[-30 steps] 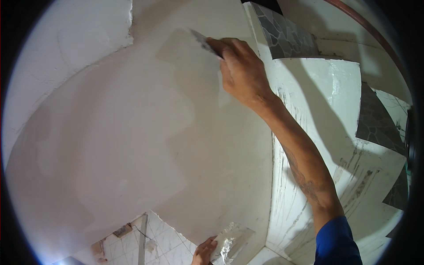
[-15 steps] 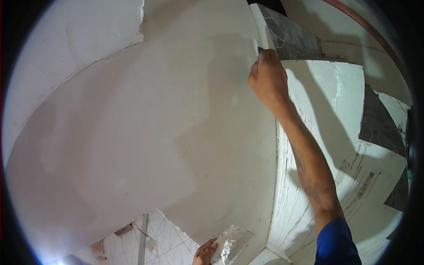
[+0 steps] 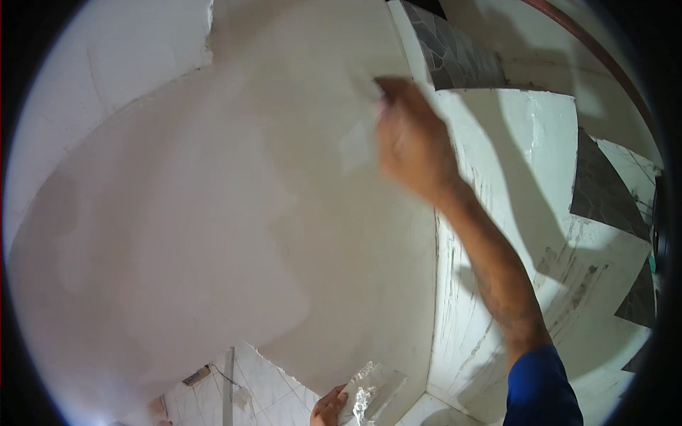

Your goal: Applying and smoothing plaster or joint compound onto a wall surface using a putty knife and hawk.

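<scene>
My right hand, blurred by motion, is closed on a putty knife against the large smooth plastered wall, left of a white stepped ledge. The knife's blade is too smeared to make out. At the lower edge my left hand holds a flat metal plate with a white lumpy paste on it.
Dark grey stone-patterned step surfaces run down the right beside the white sides, which have dark streaks. A reddish-brown rail curves at top right. An uneven white edge is upper left. Tiled floor and a grey bar show below.
My right hand moved right to the corner by the ledge, then back left and slightly down with the putty knife. My left hand has stayed at the lower edge with the plate.
</scene>
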Available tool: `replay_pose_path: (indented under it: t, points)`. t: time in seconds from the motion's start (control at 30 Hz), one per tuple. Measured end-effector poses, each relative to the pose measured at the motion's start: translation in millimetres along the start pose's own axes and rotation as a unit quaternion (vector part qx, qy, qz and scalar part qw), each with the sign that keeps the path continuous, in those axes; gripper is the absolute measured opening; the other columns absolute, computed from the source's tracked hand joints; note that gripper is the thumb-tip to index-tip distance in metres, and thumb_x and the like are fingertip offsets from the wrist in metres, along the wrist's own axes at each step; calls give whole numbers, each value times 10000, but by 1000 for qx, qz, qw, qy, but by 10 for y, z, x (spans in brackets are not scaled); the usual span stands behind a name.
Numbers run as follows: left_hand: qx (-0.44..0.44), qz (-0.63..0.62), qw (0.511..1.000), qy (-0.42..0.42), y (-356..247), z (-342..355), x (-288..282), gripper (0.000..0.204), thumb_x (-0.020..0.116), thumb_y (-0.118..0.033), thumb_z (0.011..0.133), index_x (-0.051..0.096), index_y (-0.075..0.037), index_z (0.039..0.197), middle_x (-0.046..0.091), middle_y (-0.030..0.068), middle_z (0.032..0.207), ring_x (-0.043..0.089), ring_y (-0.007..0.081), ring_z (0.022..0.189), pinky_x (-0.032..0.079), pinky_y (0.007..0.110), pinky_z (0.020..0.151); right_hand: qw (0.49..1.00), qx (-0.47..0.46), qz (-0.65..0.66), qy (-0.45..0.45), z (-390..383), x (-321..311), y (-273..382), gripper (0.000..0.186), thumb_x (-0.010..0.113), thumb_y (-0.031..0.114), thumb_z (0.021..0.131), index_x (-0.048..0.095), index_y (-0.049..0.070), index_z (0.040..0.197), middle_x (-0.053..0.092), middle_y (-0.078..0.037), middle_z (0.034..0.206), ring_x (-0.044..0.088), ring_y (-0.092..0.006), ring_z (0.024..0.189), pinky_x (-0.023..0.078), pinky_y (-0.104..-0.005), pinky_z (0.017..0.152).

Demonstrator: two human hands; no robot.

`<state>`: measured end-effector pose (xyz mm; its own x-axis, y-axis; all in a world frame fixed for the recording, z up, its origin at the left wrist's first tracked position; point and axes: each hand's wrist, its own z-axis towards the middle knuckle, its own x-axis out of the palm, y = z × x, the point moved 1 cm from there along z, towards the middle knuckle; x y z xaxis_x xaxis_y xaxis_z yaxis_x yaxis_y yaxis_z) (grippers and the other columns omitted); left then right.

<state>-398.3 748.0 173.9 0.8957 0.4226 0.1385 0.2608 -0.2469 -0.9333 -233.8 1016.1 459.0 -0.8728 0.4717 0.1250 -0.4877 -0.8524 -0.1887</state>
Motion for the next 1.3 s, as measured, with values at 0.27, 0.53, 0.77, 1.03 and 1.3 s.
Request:
replay_pose_path:
  t: [0.27,0.53,0.77,1.03,1.3]
  points:
    - [25,-30,997,66,154,134,-114,528,573,-257,978,497,85,1373,621,213,1278,624,271,1128,509,358,937,955,191,-186,127,-441,361,-512,331,655,96,777,606,-30,1079,583,-180,1057,601,-362,987,542,-470,799]
    - [35,117,992,7,-65,49,37,537,581,-285,971,515,64,1372,621,211,1283,622,280,1133,499,356,940,973,-125,74,178,-847,-142,481,448,604,0,827,599,28,1274,616,-119,1141,604,-300,1119,525,-374,936]
    - [16,7,998,60,151,140,-77,558,593,-315,958,522,49,1374,629,206,1258,638,289,1089,518,359,897,948,274,-116,113,-767,-36,-698,204,517,21,891,588,-38,1074,601,-224,1048,612,-386,953,501,-460,812]
    - [4,22,1000,12,210,161,-93,505,591,-282,962,553,47,1344,645,181,1229,638,271,1085,523,351,884,966,145,22,212,-1270,102,405,470,611,-9,796,591,25,1264,572,-148,1203,571,-331,1100,504,-424,908]
    - [294,324,898,45,392,208,-269,432,566,-236,966,588,12,1320,615,225,1283,592,325,1187,466,404,1022,963,249,-29,98,-1474,-424,-105,270,492,-4,914,548,-62,1171,594,-219,1064,607,-414,947,509,-460,820]
